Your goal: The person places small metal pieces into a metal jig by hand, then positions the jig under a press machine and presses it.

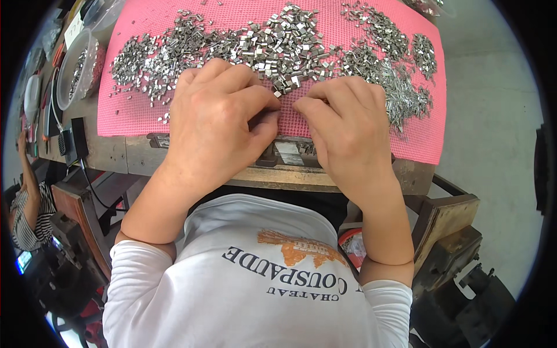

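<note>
My left hand (223, 113) is over the front of a pink mesh mat (136, 119), its thumb and forefinger closed in a pinch. Opposite it, a short gap away, my right hand (351, 127) has its fingers curled together too. Whatever either hand may hold is too small or hidden to name. Just beyond the fingertips lies a heap of small silvery metal pieces (278, 49). Thin metal pins (400, 93) are piled to the right of my right hand. Beneath my wrists, a dark metal strip-like fixture (290, 153) lies along the table's front edge, partly covered.
More metal pieces (139, 58) spread over the mat's left side, and others (377, 29) at its far right. A clear plastic tub (87, 69) stands left of the mat, near a black box (75, 139) with a cable. Another person's arm (32, 168) shows at far left.
</note>
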{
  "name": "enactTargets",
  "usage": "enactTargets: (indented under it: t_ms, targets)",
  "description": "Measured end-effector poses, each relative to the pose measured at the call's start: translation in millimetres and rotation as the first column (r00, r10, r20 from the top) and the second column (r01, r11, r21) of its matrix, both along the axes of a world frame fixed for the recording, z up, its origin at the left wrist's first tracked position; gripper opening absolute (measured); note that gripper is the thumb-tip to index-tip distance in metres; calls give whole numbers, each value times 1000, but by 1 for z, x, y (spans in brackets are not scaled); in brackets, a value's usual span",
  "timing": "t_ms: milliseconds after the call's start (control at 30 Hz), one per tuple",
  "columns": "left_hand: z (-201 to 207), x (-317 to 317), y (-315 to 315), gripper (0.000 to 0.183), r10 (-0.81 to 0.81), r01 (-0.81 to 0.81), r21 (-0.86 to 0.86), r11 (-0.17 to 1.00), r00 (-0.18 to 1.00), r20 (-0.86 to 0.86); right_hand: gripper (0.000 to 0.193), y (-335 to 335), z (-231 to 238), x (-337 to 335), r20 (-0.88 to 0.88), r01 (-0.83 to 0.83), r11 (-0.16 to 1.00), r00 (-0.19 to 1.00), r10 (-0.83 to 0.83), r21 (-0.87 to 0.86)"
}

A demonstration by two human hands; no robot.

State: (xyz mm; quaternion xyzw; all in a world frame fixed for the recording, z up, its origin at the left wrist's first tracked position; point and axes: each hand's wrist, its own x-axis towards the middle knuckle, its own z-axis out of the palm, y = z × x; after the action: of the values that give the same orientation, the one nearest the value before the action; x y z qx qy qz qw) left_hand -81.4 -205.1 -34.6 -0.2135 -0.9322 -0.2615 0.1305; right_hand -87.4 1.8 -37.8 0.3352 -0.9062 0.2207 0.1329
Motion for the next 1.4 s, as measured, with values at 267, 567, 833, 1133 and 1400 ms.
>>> enactTargets:
  t_ms: [267,567,833,1133,1400]
  targets:
    - [2,-2,-5,19,-74,73,12,997,994,80,20,6,3,-4,62,12,997,998,-7,-81]
    - [-2,-1,1,10,5,-5,-26,1000,1000,-8,18,6,3,-11,35,-5,1000,999,5,-6]
    - [-5,-2,-6,10,-20,19,-12,1000,999,-51,10,19,2,2,10,105,988,994,-105,-109]
    - [9,15,28,16,-221,216,147,965,975,13,11,54,2,56,165,285,936,953,-253,-206]
    - [-8,25,55,24,-271,276,15,961,951,-150,15,42,-6,62,-23,242,951,968,-251,-194]
